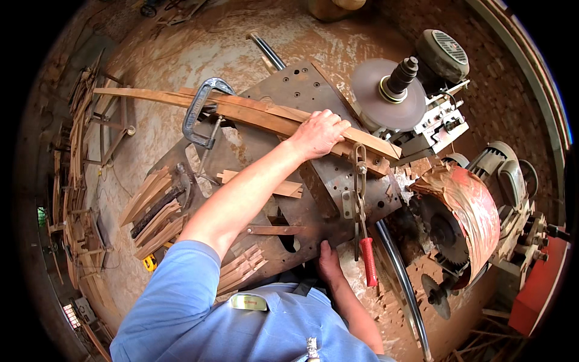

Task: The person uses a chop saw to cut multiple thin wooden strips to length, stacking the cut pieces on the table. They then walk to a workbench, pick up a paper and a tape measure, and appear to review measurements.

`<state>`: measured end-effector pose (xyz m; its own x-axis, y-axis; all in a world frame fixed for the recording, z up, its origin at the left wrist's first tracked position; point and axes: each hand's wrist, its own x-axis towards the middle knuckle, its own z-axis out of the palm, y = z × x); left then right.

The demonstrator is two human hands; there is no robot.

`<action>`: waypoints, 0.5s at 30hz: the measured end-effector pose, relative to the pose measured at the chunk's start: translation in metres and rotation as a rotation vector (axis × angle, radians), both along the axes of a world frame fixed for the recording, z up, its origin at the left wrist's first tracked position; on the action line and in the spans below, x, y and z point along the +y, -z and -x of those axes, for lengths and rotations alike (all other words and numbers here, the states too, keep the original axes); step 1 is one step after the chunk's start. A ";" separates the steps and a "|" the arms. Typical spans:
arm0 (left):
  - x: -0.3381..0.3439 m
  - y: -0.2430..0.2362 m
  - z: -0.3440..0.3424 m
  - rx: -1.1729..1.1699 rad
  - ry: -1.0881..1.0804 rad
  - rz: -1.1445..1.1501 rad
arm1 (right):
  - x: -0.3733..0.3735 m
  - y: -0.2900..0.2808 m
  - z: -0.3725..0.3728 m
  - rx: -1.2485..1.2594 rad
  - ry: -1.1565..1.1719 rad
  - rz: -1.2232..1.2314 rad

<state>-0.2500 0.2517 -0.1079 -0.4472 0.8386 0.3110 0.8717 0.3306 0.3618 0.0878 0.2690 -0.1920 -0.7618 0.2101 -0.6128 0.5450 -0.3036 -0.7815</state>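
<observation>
My left hand (319, 136) reaches over the metal sliding table (265, 238), its fingers wrapped over a long wooden strip (377, 143). The strip lies beside a longer, slightly curved wooden piece (253, 114) stretching to the far left. A C-clamp (196, 114) straddles the wood at the table's left part. To the right of my left hand stands a toggle clamp (360, 172) with a red handle (368, 260) hanging down. At the near edge, my right hand (329, 262) grips the table with its thumb on top; its other fingers are hidden.
A large disc (368, 90) with a motor (443, 55) stands at the far right. Nearer, a toothed saw blade (449, 232) sits under a red guard (476, 205). Cut wood pieces (241, 268) lie on the table, next to a hammer (186, 181). Steel rails (401, 280) run beneath.
</observation>
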 end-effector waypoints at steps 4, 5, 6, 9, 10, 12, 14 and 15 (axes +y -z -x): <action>-0.004 0.014 0.024 -0.004 0.025 0.275 | 0.005 0.020 0.007 -0.002 -0.067 0.066; -0.004 0.013 0.024 -0.039 0.015 0.235 | 0.006 0.022 0.010 -0.019 -0.068 0.067; -0.004 0.008 0.024 -0.075 0.003 0.197 | 0.007 0.028 0.008 -0.015 -0.058 0.062; -0.005 -0.010 0.013 0.029 0.054 0.185 | 0.007 0.043 0.009 0.054 -0.016 0.056; -0.004 -0.009 0.011 0.061 0.043 0.212 | 0.007 0.045 0.009 0.061 -0.014 0.033; -0.003 -0.007 0.011 0.126 0.012 0.268 | 0.007 0.041 0.013 0.073 -0.020 -0.008; 0.000 0.006 0.018 0.290 0.026 0.200 | 0.010 0.030 0.017 0.093 0.007 0.038; 0.002 0.005 0.019 0.301 0.032 0.215 | 0.012 0.028 0.019 0.075 0.004 0.036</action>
